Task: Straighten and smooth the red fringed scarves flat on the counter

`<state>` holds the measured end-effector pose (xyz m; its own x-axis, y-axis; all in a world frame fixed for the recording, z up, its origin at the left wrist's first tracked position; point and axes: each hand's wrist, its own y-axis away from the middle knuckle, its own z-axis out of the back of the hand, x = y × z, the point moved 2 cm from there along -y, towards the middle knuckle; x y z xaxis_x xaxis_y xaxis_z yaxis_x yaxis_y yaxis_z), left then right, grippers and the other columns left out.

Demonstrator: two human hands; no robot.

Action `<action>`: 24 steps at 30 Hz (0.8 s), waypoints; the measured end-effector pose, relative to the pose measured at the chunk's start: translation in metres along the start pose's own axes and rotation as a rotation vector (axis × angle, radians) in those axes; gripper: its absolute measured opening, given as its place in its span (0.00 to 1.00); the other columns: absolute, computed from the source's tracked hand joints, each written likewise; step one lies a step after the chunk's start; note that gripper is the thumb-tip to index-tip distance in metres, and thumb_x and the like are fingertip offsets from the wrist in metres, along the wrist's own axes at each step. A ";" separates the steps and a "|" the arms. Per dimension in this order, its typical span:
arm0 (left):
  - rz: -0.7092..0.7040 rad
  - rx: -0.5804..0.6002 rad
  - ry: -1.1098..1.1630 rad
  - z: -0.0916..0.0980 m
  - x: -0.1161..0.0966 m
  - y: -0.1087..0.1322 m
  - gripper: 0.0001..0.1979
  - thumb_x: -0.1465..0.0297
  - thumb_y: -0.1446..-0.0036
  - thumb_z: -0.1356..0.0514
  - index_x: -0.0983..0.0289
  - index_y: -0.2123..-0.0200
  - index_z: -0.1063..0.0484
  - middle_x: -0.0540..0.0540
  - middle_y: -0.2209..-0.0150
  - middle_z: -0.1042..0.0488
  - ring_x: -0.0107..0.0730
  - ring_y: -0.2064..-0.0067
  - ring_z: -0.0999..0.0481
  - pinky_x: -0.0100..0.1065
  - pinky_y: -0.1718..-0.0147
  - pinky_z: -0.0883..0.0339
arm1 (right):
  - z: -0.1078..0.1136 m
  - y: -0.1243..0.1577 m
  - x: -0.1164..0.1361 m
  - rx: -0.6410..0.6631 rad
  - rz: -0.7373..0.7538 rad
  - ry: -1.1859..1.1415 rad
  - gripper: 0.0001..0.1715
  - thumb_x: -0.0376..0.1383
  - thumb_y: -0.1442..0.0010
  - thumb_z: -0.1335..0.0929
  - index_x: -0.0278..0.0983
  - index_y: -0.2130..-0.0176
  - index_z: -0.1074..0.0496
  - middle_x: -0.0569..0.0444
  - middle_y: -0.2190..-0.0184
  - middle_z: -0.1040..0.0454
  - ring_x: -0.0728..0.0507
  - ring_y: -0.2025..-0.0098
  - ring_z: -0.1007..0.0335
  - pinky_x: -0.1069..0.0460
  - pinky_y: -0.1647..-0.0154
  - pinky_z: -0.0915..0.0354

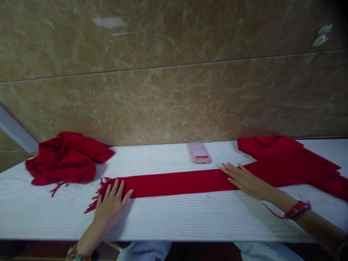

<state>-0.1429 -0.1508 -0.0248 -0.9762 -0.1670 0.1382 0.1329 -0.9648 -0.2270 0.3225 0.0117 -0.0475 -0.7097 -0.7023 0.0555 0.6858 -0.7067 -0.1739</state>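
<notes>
A red scarf [174, 184] lies in a long, flat strip along the white table, with a fringe at its left end. My left hand [111, 203] rests on that end beside the fringe, fingers spread and flat. Farther right, my right hand [241, 178] lies palm down on the strip, its fingers stretched out. Beyond it the red cloth widens into loose, overlapping layers that run to the right edge of the view. Neither hand grips the cloth.
A crumpled red scarf [67, 159] lies at the back left of the white table [176, 217]. A phone [200, 152], blurred out, lies near the wall. The tan marble-patterned wall [190, 101] stands right behind the table. A socket [322, 35] is at upper right.
</notes>
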 end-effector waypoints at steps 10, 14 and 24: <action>-0.129 0.098 0.114 0.013 -0.092 -0.048 0.30 0.54 0.41 0.58 0.64 0.41 0.50 0.61 0.38 0.53 0.50 0.39 0.56 0.52 0.46 0.53 | 0.029 -0.077 0.145 0.042 0.314 -0.140 0.29 0.45 0.37 0.46 0.37 0.40 0.52 0.48 0.39 0.53 0.43 0.38 0.63 0.41 0.39 0.60; -0.255 0.098 0.158 0.005 -0.091 -0.048 0.27 0.56 0.40 0.58 0.62 0.41 0.49 0.59 0.39 0.51 0.46 0.39 0.53 0.50 0.46 0.51 | 0.023 -0.086 0.169 0.149 0.410 -0.213 0.28 0.43 0.37 0.46 0.37 0.40 0.51 0.49 0.39 0.52 0.44 0.38 0.62 0.43 0.39 0.61; -0.785 0.035 0.316 0.031 -0.095 -0.052 0.20 0.60 0.44 0.48 0.63 0.52 0.35 0.59 0.52 0.34 0.38 0.51 0.35 0.38 0.52 0.40 | 0.019 -0.083 0.156 0.097 0.442 -0.288 0.25 0.38 0.39 0.41 0.36 0.43 0.42 0.49 0.43 0.43 0.45 0.40 0.54 0.46 0.39 0.56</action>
<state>-0.0519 -0.0915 0.0040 -0.7889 0.6136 -0.0343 -0.6032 -0.7838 -0.1473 0.1582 -0.0405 -0.0058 -0.2865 -0.9200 0.2674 0.9306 -0.3336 -0.1508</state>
